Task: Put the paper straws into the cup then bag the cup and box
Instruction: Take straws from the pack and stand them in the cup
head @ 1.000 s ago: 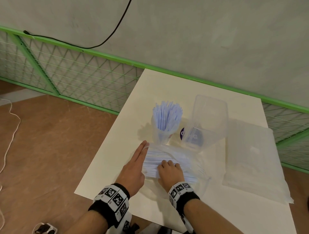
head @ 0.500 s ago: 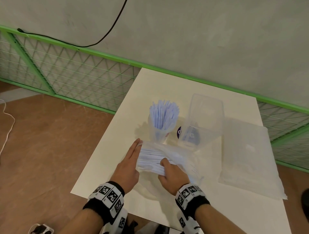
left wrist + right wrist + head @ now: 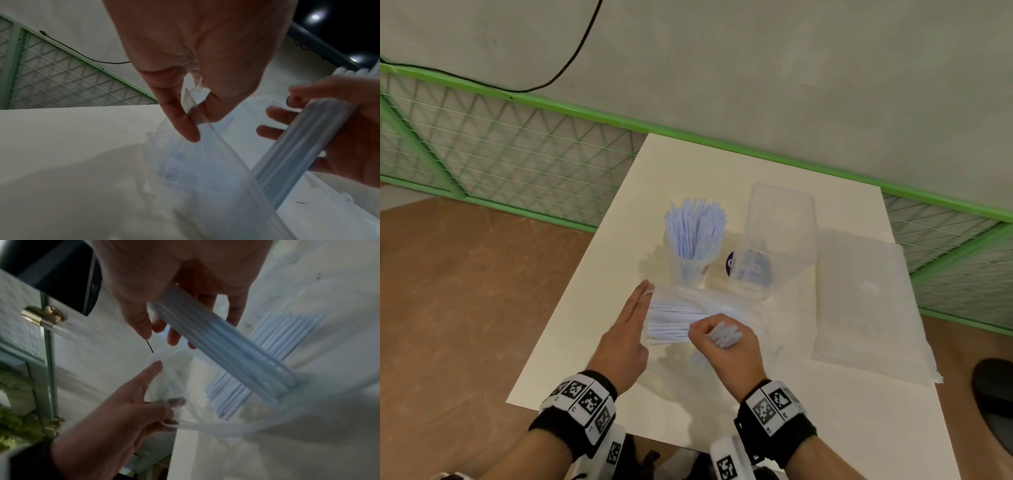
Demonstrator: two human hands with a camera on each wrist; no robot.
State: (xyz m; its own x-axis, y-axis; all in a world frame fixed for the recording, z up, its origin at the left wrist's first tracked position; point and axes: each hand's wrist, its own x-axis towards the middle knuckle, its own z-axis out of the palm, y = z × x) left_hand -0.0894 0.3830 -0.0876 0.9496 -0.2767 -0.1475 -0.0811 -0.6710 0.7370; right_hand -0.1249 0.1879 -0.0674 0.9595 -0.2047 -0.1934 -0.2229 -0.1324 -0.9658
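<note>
A clear cup (image 3: 688, 270) holds several pale blue paper straws (image 3: 695, 226) upright at the table's middle. To its right stands a clear lidded box (image 3: 780, 222). In front of them lies a clear wrapper (image 3: 739, 301) with more straws (image 3: 671, 322) inside. My left hand (image 3: 631, 322) lies along the wrapper's left end, and its thumb and finger (image 3: 180, 123) pinch the film's edge. My right hand (image 3: 717, 337) grips a bundle of straws (image 3: 222, 340) tilted up out of the wrapper. A flat clear plastic bag (image 3: 866, 301) lies on the right.
The white table (image 3: 688, 164) is narrow, with its left edge close to my left hand and brown floor beyond. A green mesh fence (image 3: 517, 150) runs behind it along the wall. A dark object (image 3: 993, 394) sits off the table's right side.
My right hand, which was pressing on the straws in the wrapper, has closed round a bundle and raised it. My left hand stays at the wrapper's left end.
</note>
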